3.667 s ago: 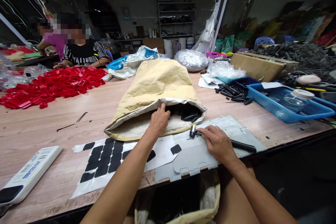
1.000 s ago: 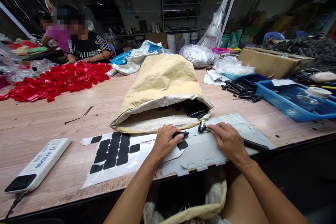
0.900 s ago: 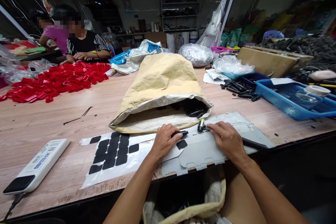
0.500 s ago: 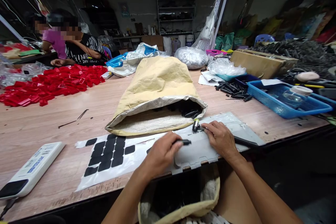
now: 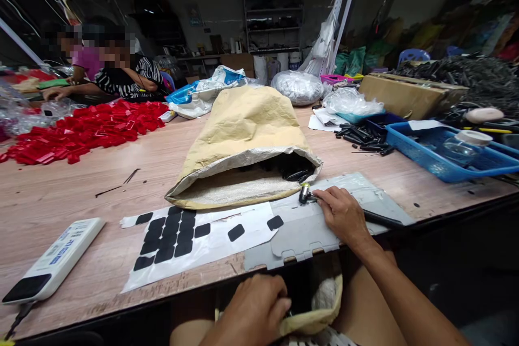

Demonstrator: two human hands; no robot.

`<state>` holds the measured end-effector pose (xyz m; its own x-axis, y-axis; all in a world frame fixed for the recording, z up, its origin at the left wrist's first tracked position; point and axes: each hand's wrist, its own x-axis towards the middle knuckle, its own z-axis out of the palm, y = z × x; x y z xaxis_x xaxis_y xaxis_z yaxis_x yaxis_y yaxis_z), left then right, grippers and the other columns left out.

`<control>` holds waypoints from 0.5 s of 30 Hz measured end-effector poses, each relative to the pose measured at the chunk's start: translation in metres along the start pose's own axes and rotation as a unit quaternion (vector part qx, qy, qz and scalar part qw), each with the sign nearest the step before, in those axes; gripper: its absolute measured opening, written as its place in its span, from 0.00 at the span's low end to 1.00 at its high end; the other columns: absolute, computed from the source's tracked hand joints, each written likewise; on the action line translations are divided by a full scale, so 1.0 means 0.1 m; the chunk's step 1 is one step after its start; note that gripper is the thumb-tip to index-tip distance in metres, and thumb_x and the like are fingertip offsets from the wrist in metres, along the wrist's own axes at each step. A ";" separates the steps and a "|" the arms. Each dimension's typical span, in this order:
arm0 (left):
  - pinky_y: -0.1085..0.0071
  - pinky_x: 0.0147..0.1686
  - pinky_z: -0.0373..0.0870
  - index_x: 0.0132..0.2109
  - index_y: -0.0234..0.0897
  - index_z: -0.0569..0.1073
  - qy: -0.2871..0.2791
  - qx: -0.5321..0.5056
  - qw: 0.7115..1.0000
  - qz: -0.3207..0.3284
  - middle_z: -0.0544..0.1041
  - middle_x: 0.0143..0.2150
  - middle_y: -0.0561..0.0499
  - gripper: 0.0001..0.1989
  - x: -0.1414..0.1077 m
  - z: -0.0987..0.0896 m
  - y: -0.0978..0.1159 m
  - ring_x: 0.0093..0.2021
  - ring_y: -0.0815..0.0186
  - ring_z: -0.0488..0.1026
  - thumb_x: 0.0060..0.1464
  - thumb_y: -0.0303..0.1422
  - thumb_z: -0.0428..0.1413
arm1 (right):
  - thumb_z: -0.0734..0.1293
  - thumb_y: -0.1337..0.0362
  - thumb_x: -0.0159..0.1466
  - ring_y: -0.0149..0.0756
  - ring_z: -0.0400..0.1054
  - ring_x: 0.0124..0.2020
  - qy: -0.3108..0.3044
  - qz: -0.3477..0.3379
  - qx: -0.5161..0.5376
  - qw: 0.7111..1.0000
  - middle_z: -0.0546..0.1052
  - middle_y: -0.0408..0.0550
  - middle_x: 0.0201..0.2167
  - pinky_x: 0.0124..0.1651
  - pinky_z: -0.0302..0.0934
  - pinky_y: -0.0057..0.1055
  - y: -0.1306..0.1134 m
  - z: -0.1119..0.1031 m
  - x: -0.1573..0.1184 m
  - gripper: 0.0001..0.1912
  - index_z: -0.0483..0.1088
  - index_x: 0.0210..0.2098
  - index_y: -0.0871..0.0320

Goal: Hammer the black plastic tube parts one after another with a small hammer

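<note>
My right hand [image 5: 344, 215] is closed round the handle of a small hammer [image 5: 304, 193], whose metal head with a yellow face rests over the grey mat [image 5: 365, 194]. Below the table edge, my left hand [image 5: 259, 303] is over the mouth of an open sack [image 5: 320, 320] at my lap; its fingers are curled, and what they hold, if anything, is hidden. On the table a large tan sack [image 5: 247, 124] lies with its mouth towards me, black pieces [image 5: 295, 174] inside. Left of the mat lies a white sheet [image 5: 227, 248] with black rounded squares [image 5: 170, 235].
A white power strip [image 5: 54, 259] lies at the left front, with red pieces [image 5: 89, 130] behind. A blue basket [image 5: 450, 157] holding a jar stands right, near black pieces [image 5: 365, 138]. Two people sit at the back left, one in a striped top [image 5: 148, 73].
My left hand, which held a black piece over the mat, has moved down to the lap sack; that piece no longer shows. My right hand stays on the hammer.
</note>
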<state>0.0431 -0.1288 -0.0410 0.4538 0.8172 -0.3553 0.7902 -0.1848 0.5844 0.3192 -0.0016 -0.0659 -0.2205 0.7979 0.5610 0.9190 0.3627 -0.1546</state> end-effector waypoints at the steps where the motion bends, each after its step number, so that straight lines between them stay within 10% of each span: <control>1: 0.66 0.37 0.68 0.42 0.46 0.77 0.022 -0.022 0.999 0.025 0.82 0.40 0.50 0.12 0.08 -0.19 0.06 0.40 0.57 0.78 0.65 0.40 0.49 | 0.62 0.66 0.68 0.41 0.65 0.40 0.000 0.000 -0.001 1.000 0.75 0.49 0.37 0.42 0.57 0.36 0.00 0.00 0.00 0.15 0.76 0.50 0.54; 7: 0.67 0.36 0.68 0.51 0.39 0.75 0.270 0.059 0.958 -0.074 0.81 0.41 0.45 0.14 1.10 -1.22 0.01 0.40 0.58 0.77 0.66 0.34 0.48 | 0.62 0.66 0.69 0.41 0.65 0.40 -0.002 0.005 0.006 1.000 0.75 0.49 0.37 0.44 0.58 0.36 0.00 0.00 0.00 0.14 0.76 0.50 0.53; 15: 0.59 0.48 0.70 0.55 0.38 0.74 0.336 0.142 0.916 -0.164 0.77 0.54 0.35 0.18 1.99 -1.59 -0.12 0.53 0.48 0.77 0.67 0.40 0.47 | 0.62 0.67 0.69 0.40 0.65 0.41 -0.014 0.014 0.023 1.000 0.75 0.48 0.37 0.45 0.58 0.36 -0.01 -0.03 0.02 0.14 0.76 0.50 0.53</control>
<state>0.0584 0.1235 -0.0026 -0.1090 0.9882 0.1077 0.9574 0.0753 0.2788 0.3187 -0.0018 -0.0617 -0.2050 0.8203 0.5339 0.9091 0.3618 -0.2068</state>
